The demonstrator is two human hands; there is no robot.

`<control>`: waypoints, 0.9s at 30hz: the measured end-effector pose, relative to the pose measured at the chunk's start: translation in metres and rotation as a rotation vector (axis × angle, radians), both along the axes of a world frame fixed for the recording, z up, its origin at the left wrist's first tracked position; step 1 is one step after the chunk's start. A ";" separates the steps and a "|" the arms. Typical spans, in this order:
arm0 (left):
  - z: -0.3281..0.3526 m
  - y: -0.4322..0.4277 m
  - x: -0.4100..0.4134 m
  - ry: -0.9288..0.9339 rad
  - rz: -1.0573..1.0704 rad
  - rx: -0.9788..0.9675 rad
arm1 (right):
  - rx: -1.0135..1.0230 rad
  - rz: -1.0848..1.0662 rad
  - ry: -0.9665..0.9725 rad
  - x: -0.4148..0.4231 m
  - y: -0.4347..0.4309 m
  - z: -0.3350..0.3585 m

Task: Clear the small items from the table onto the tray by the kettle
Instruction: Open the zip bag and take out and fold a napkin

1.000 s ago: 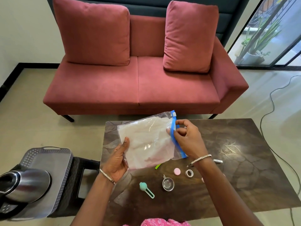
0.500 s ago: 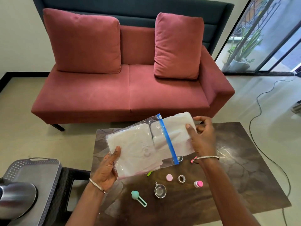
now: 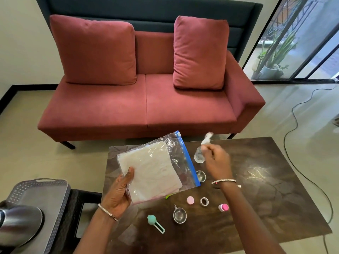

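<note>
Left hand (image 3: 117,195) fingers clamp the lower left corner of a clear zip bag (image 3: 156,169) with white folded stuff inside, thumb on top, blue zip strip (image 3: 188,158) on the far side from that grip; the bag is held tilted above the tabletop (image 3: 275,189). Right hand (image 3: 216,162) fingers pinch a small white blurred item (image 3: 206,138), raised just past the zip end of the bag; what it is can't be told. Just under those fingers sits a small clear cup-like thing (image 3: 199,156). Nearer the right wrist, a small steel bowl (image 3: 200,176) touches the bag's edge in the view. Below the bag on the tabletop: pink cap (image 3: 190,200), tape ring (image 3: 204,201), pink-topped little bottle (image 3: 223,207), steel measuring cup (image 3: 179,215), teal scoop (image 3: 155,222), all apart from each other and from both hands. A green bit (image 3: 167,197) peeks from under the bag. Left of the left wrist, well apart, the grey tray (image 3: 55,208) sits on a dark stand, steel kettle (image 3: 18,224) on its near end. Red sofa (image 3: 146,99) beyond the tabletop.
</note>
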State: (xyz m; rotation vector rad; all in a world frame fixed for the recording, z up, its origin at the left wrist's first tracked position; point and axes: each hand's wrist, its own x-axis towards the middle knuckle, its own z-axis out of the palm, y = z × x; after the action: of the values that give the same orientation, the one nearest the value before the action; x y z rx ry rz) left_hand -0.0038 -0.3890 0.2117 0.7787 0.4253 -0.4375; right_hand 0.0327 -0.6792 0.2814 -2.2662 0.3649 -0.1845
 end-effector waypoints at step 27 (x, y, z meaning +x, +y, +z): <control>0.085 -0.044 0.026 -0.764 -0.086 1.070 | -0.034 0.595 0.088 -0.016 0.038 0.023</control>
State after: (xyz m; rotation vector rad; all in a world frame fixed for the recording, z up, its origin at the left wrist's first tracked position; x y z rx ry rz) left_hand 0.0219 -0.4326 0.2964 1.9111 -0.1439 0.0774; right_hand 0.0170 -0.6410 0.3040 -2.3162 -0.2773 0.2182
